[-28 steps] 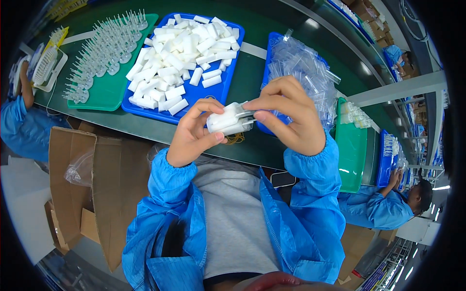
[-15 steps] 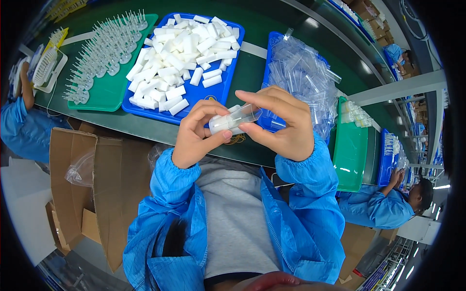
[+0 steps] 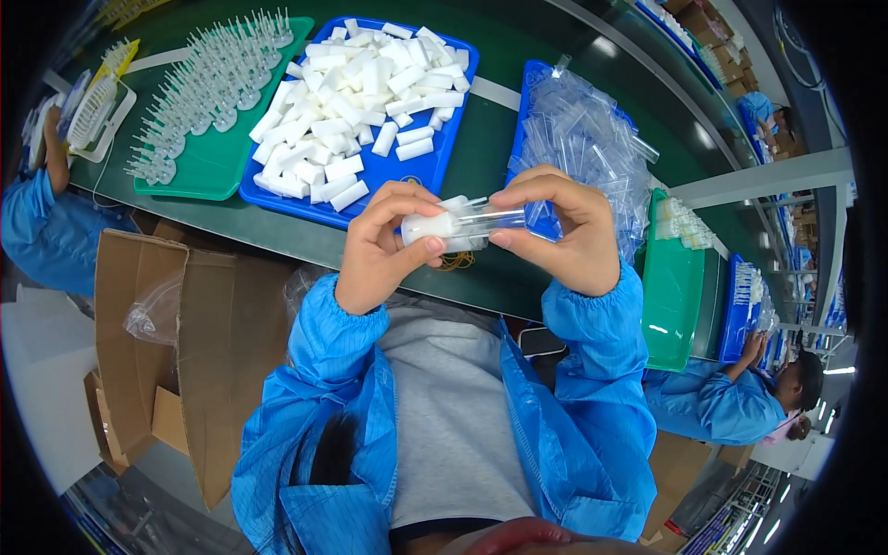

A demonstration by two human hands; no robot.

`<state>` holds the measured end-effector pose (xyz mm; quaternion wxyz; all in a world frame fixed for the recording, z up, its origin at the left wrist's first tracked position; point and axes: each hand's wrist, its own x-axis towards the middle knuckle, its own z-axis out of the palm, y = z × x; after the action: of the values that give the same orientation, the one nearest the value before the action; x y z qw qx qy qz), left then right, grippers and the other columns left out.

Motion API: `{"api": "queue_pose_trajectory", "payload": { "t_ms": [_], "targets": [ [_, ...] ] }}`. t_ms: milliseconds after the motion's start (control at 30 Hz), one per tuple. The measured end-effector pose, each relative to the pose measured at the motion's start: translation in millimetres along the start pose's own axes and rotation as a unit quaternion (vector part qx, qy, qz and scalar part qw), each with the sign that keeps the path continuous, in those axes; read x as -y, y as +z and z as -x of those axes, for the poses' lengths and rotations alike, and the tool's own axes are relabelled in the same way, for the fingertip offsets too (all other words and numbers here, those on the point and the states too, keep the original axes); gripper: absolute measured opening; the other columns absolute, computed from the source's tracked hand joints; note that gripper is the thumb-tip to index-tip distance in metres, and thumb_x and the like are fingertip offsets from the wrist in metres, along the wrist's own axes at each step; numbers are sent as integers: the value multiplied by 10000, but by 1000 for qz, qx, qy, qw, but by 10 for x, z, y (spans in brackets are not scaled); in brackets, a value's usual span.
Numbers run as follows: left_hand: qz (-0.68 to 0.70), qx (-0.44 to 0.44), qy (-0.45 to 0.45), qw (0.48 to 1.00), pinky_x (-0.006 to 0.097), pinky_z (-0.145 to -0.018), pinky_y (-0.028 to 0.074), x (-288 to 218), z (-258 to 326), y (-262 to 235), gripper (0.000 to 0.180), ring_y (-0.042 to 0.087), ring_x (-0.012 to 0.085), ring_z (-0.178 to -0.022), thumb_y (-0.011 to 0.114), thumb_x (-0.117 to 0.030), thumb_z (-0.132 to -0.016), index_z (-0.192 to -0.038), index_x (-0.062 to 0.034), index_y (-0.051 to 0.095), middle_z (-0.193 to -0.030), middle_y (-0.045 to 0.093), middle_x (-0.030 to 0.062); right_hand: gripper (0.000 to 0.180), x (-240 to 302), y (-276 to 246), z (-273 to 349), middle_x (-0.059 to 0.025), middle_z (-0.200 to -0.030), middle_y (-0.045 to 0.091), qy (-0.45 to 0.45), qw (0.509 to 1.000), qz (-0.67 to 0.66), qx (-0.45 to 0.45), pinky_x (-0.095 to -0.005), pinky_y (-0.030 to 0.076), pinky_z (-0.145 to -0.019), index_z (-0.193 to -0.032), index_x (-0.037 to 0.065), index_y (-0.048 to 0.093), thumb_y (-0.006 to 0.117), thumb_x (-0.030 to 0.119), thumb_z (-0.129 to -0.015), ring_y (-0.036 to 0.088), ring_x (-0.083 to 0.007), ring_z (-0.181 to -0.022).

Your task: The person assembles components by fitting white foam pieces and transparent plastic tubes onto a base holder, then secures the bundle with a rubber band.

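Over the table's near edge, my left hand (image 3: 384, 245) pinches a whitish, round-ended piece (image 3: 427, 228) between thumb and fingers. Thin clear stems stick out from it toward the right, and a white cylinder shows close beside it, partly hidden by my fingers. My right hand (image 3: 573, 231) is closed, thumb and forefinger gripping a clear plastic tube (image 3: 504, 219) by its right end. The tube lies in line with the stems; whether its left end surrounds them I cannot make out. Just behind my hands is a blue tray (image 3: 428, 168) heaped with white cylinders (image 3: 365, 88).
A green tray (image 3: 217, 171) at the left bears rows of clear stemmed pieces (image 3: 208, 92). Clear tubes (image 3: 583, 139) fill another blue tray (image 3: 518, 88). A second green tray (image 3: 672, 296) stands right. Yellow rubber bands (image 3: 455, 261) lie below my hands. A cardboard box (image 3: 208, 370) stands left; co-workers sit both sides.
My right hand has moved right with the clear tube, widening the gap between my hands. More of the clear stems shows now. My left hand keeps its pinch. The whole view has shifted slightly.
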<state>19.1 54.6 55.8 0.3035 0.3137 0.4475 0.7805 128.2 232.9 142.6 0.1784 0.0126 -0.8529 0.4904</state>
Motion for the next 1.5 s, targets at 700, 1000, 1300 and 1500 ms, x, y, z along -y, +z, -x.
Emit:
{"api": "queue_pose_trajectory", "payload": {
  "t_ms": [700,1000,1300,1500],
  "targets": [
    [-171,-10,83,982,292,-762,546,-174,-23,-20,272,545,192,-1021,658,-59,-811,-1075,-30,597,-1066,485,80,277,-16,19,17,-107,-859,669,-72,990,120,-31,-319,496,-719,-909,21,687,793,77,-659,627,-230,-833],
    [319,115,-52,939,221,-580,507,275,22,-199,539,577,150,-840,630,-468,-828,-1200,-90,536,-1084,483,81,309,15,54,-58,-101,-863,669,-205,966,158,-26,-328,509,-707,-893,18,693,802,107,-618,627,-256,-838],
    [510,188,-105,833,135,-466,420,208,17,-60,441,475,56,-630,528,-456,-888,-1180,-129,484,-1061,424,82,329,33,68,-89,-93,-864,658,-251,959,133,1,-326,507,-687,-948,14,691,778,99,-642,616,-248,-829],
    [475,175,-87,858,111,-449,425,186,-10,-121,385,464,47,-612,522,-431,-899,-1135,-127,502,-1031,411,75,319,115,7,-28,-102,-877,651,-221,962,162,12,-326,501,-684,-981,18,687,750,71,-672,605,-240,-813]
  ]
}}
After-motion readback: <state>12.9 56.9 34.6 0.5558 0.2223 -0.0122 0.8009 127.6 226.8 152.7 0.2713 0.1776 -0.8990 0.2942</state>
